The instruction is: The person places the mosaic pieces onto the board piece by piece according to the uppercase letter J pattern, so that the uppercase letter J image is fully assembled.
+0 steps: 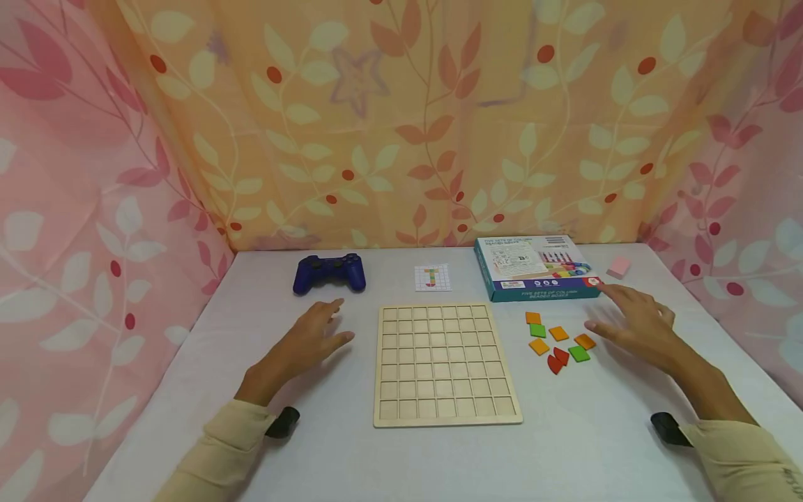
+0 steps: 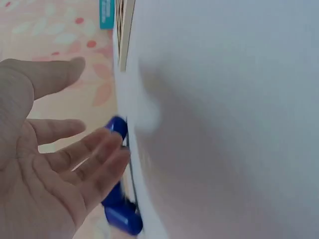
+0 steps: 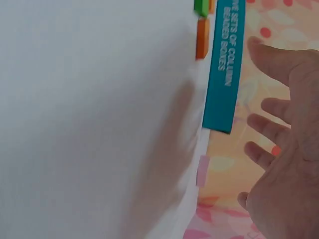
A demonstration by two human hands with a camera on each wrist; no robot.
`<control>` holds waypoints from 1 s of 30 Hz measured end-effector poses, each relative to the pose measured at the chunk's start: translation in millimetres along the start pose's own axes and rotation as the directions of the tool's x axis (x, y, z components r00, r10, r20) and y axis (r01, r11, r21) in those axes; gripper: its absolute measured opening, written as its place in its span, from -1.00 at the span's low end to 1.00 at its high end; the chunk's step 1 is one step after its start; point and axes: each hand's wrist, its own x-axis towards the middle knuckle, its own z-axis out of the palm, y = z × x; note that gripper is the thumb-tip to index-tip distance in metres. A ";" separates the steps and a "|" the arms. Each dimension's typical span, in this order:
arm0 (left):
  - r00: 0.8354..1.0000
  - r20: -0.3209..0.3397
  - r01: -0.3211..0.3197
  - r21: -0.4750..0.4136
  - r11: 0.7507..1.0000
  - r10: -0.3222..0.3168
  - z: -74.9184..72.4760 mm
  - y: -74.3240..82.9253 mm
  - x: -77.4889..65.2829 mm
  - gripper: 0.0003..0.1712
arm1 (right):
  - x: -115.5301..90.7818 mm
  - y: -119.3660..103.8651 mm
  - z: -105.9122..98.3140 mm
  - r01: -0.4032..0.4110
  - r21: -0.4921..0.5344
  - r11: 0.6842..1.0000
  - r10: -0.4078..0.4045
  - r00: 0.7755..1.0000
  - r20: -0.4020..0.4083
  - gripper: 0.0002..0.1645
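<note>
A wooden grid board lies flat in the middle of the white table. My left hand hovers just left of the board with fingers straight, holding nothing; in the left wrist view the open palm faces the table. My right hand hovers right of the board, fingers spread, beside several loose orange, green and red tiles. It holds nothing either, as the right wrist view of the hand confirms.
A blue game controller sits at the back left, also visible as the controller. A small pattern card lies behind the board. A teal box and pink eraser lie back right. Floral curtains enclose the table.
</note>
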 end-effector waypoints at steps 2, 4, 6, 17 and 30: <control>1.000 0.001 0.001 -0.072 0.997 -0.001 3.6 3.0 0.8 -0.18 | 1.2 -6.3 0.1 0.002 0.018 1.000 -0.002 0.999 0.042 0.21; 1.000 0.012 0.011 -0.133 0.991 -0.010 7.4 7.5 1.4 -0.24 | 2.2 -13.8 1.5 0.007 0.029 1.000 -0.009 0.997 0.077 0.15; 0.999 0.039 0.029 -0.196 0.980 -0.022 10.6 13.0 1.2 -0.28 | 3.0 -22.0 4.4 0.024 0.042 0.999 -0.028 0.995 0.096 0.06; 0.988 0.137 0.114 -0.326 0.939 -0.073 26.3 35.7 1.3 -0.32 | 7.5 -56.6 24.9 0.115 0.099 0.988 -0.125 0.987 0.102 -0.28; 0.962 0.206 0.264 -0.540 0.799 -0.179 39.0 39.2 2.5 -0.30 | 27.5 -68.1 29.3 0.082 0.154 0.985 -0.099 0.989 0.109 -0.61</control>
